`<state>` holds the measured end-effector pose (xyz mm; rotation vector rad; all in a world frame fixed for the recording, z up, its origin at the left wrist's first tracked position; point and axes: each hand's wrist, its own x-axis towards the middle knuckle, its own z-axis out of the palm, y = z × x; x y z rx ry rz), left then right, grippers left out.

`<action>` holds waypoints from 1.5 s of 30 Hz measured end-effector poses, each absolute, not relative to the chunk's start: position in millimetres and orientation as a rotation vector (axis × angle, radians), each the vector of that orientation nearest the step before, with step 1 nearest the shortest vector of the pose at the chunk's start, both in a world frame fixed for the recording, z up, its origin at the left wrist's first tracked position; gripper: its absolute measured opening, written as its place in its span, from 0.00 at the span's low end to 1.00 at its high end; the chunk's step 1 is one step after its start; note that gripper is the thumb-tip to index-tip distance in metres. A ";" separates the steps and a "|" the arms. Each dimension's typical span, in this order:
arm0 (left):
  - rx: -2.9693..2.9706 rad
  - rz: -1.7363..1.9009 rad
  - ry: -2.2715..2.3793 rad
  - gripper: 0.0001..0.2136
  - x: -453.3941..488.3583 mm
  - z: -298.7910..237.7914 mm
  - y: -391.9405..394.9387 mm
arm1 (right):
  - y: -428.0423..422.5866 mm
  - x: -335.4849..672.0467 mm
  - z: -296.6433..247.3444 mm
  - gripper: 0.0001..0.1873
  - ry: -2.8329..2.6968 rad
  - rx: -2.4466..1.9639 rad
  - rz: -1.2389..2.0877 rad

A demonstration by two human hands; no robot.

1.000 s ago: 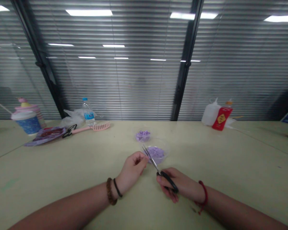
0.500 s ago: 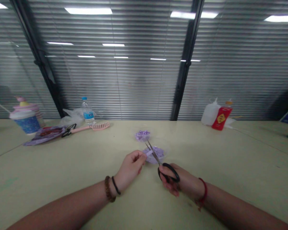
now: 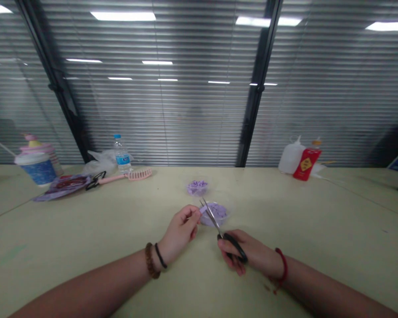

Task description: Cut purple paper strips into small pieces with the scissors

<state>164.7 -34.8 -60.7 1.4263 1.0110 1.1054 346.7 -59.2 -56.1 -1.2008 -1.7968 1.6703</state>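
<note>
My left grip point(image 3: 181, 228) pinches a lilac strip point(image 3: 203, 210) at the tips of the scissors point(image 3: 212, 218), held tight in my right grip point(image 3: 235, 252). The blades reach over the rim of a bowl point(image 3: 227, 216), and open desk point(image 3: 79, 216) stretches out on both sides.

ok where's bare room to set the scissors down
Bare table runs right of the bowl of purple bits toward the white bottle; another patch lies left of your left hand. It's crowded around that bowl and the smaller one, and at far left by the pink comb and blue cup.
</note>
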 end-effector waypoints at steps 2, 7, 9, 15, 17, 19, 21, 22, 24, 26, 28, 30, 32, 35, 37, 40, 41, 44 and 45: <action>1.435 1.076 0.989 0.14 165.8 -62.1 -35.7 | -60.3 346.1 -55.2 0.29 -1.810 -1.211 1.652; 1.445 1.051 0.981 0.15 167.6 -61.3 -38.1 | -59.3 347.0 -56.4 0.29 -1.835 -1.198 1.649; 1.462 1.048 0.999 0.15 167.7 -59.8 -38.9 | -58.9 347.0 -56.8 0.30 -1.833 -1.201 1.654; 1.496 1.037 1.013 0.15 167.2 -58.4 -39.3 | -60.2 345.7 -53.0 0.29 -1.818 -1.233 1.651; 1.502 1.036 1.012 0.15 166.9 -59.0 -38.7 | -60.5 345.7 -51.6 0.28 -1.813 -1.242 1.656; 1.512 1.035 1.017 0.16 166.6 -59.6 -38.1 | -60.6 345.6 -50.7 0.28 -1.805 -1.243 1.666; 1.522 1.034 1.023 0.16 166.2 -59.8 -37.6 | -60.5 345.6 -50.4 0.27 -1.807 -1.246 1.666; 1.524 1.035 1.027 0.16 166.0 -59.9 -37.3 | -60.4 345.5 -50.4 0.27 -1.810 -1.250 1.662; 1.521 1.038 1.033 0.16 165.6 -59.8 -36.8 | -60.4 345.4 -50.4 0.28 -1.811 -1.254 1.657; 1.517 1.045 1.033 0.16 165.0 -59.8 -36.3 | -60.7 345.3 -50.2 0.28 -1.812 -1.254 1.649; 1.519 1.047 1.036 0.15 164.4 -60.0 -35.8 | -61.3 345.1 -49.9 0.29 -1.811 -1.257 1.642; 1.527 1.040 1.044 0.15 163.5 -60.5 -35.3 | -61.7 344.5 -49.6 0.29 -1.795 -1.273 1.636; 1.528 1.030 1.057 0.15 162.3 -61.3 -34.7 | -61.8 343.8 -49.5 0.29 -1.767 -1.287 1.633; 1.513 1.015 1.071 0.14 160.1 -63.0 -33.8 | -61.0 342.8 -50.2 0.29 -1.754 -1.277 1.616; 1.506 1.019 1.078 0.14 158.8 -63.7 -33.1 | -60.0 342.4 -51.4 0.29 -1.750 -1.283 1.601; 1.492 1.042 1.106 0.14 157.6 -63.1 -32.1 | -57.9 342.6 -54.1 0.28 -1.719 -1.289 1.571; 1.483 1.057 1.124 0.13 157.4 -62.6 -31.8 | -57.1 342.8 -55.2 0.27 -1.692 -1.280 1.564; 1.442 1.128 1.165 0.12 157.2 -60.4 -31.5 | -55.5 343.7 -57.6 0.28 -1.596 -1.249 1.582; 1.428 1.156 1.168 0.12 157.4 -59.7 -31.9 | -55.6 343.8 -57.8 0.29 -1.595 -1.239 1.596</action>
